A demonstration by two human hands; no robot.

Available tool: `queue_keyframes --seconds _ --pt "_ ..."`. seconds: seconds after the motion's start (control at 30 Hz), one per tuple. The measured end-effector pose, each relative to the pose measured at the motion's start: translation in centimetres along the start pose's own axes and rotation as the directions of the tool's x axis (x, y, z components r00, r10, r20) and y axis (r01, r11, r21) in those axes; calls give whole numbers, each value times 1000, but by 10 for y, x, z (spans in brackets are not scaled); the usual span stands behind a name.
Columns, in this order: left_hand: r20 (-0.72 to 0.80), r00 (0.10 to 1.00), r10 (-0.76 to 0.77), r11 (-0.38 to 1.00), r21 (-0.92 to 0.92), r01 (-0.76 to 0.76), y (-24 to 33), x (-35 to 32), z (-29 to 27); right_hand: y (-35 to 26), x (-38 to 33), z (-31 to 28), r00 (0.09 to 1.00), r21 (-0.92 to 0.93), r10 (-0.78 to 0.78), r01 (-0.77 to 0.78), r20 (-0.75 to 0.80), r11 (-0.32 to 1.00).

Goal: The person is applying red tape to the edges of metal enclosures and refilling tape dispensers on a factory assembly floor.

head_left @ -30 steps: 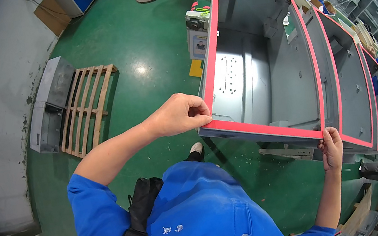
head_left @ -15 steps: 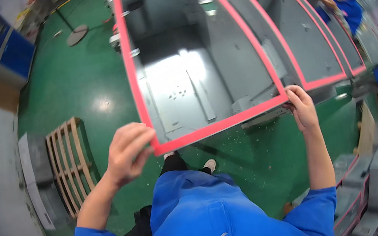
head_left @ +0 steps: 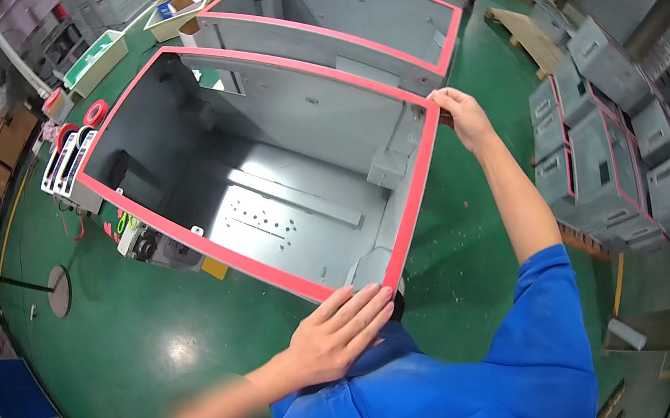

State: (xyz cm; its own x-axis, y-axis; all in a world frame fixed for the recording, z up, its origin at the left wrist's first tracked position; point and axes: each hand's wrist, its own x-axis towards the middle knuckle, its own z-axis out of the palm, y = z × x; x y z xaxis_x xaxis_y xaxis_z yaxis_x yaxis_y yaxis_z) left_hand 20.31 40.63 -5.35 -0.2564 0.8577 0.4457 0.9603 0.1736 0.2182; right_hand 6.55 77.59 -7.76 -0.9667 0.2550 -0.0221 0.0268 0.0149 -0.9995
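A large open grey metal cabinet stands before me, its rim edged with a pinkish-red strip. Inside it, the floor panel has several small holes and a long rail. My left hand lies flat on the rim at the nearest corner, fingers stretched out and side by side. At the right corner, my right hand has its fingers curled round the edge, the thumb side partly hidden.
More red-edged cabinets stand behind. Red tape rolls and a device with green-handled scissors are at the cabinet's left side. Grey cabinets are stacked at right. A round stand base sits on the green floor.
My view has turned right, so the cabinet appears slanted and the wooden pallet is out of sight. My left hand went from curled fingers to lying flat; my right stays at its corner.
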Motion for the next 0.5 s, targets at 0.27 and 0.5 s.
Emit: queue_keyframes --seconds 0.27,0.5 --pt "181 937 -300 550 -770 324 -37 50 -39 33 -102 14 926 118 69 -27 -371 993" --pt "587 661 -467 -361 -809 464 -73 117 26 7 -156 57 910 -190 -178 113 -374 975"
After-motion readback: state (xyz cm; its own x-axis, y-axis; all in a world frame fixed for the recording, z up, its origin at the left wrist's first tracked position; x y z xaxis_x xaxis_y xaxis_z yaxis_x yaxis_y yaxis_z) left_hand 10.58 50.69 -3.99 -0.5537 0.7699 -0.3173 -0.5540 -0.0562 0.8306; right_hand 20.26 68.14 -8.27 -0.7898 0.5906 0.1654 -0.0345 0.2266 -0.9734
